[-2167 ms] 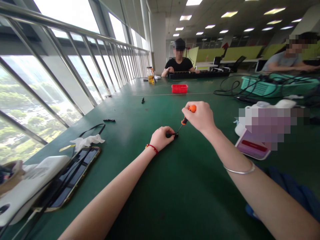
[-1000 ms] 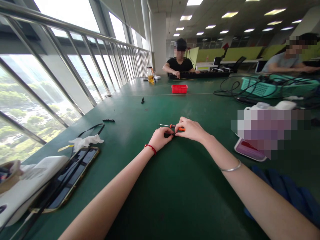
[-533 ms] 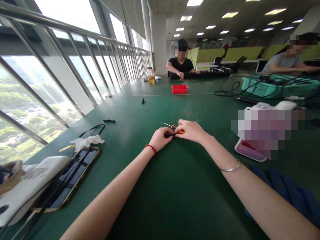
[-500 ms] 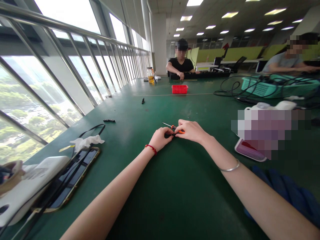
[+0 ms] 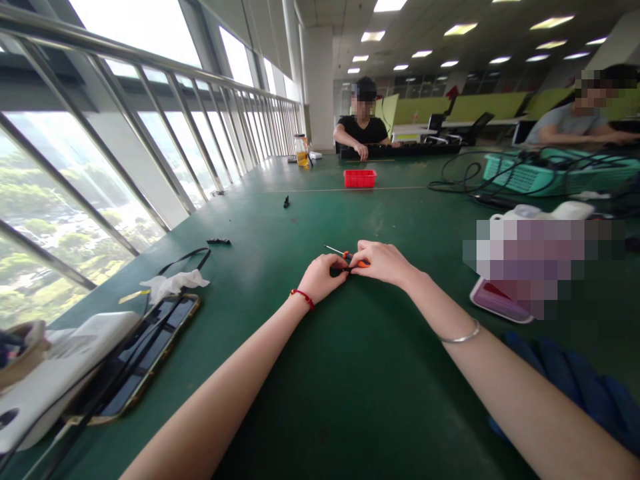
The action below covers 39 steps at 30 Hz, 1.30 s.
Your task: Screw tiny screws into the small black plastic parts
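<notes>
Both my hands meet at the middle of the green table. My left hand, with a red string at the wrist, is closed around a small black part that rests on the table. My right hand is closed over the orange handle of a small screwdriver, which lies nearly flat with its metal shaft pointing left and away. The fingertips of both hands touch at the black part.
A phone, a white tissue and a black strap lie at the left. A red bin stands farther off, near a person in black. At the right lie a pink case, blue cloth and cables.
My right hand has lowered the screwdriver from upright on the black part to nearly flat, and its fingers have come down to meet my left hand. In the last half second little moved.
</notes>
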Available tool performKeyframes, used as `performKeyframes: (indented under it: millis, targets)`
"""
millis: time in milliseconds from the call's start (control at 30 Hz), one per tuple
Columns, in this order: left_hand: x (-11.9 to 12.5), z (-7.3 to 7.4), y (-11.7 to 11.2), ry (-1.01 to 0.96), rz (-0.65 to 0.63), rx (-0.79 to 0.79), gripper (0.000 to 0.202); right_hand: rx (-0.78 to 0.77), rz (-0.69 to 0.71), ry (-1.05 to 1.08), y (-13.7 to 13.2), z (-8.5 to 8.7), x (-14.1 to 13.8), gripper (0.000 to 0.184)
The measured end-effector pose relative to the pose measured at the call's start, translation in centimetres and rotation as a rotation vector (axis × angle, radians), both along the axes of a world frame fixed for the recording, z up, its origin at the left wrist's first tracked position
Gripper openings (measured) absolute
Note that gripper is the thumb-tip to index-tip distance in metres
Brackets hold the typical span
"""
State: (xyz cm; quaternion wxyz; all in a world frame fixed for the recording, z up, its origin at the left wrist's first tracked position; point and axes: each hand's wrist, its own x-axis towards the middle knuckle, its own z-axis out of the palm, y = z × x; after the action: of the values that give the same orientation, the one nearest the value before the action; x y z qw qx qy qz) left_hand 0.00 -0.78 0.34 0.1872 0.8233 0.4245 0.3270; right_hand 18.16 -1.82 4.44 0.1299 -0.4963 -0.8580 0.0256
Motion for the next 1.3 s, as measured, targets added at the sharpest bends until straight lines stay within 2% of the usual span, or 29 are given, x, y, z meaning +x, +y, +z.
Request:
performKeyframes:
  millis: [400,500,700,833,1300]
  targets:
    - [0.1,0.5,-0.5,0.126,0.049,0.081,0.012,-0.009,-0.02,0.006,0.0,0.2,0.0,0.019]
    - [0.0,0.5,-0.5,0.131,0.058,0.069,0.012,0.042,-0.066,0.141,-0.1,1.1,0.4,0.027]
    - [-0.1,0.4,-0.3,0.095,0.051,0.024,0.012,0.252,-0.176,0.549,-1.0,4.2,0.4,0.016]
    - [0.0,0.4,-0.4,0.089,0.062,0.026,0.012,0.22,-0.167,0.606,-2.0,5.2,-0.5,0.016]
    - [-0.1,0.2,-0.2,0.084,0.057,0.022,0.012,0.191,-0.13,0.65,-1.8,4.8,-0.4,0.018]
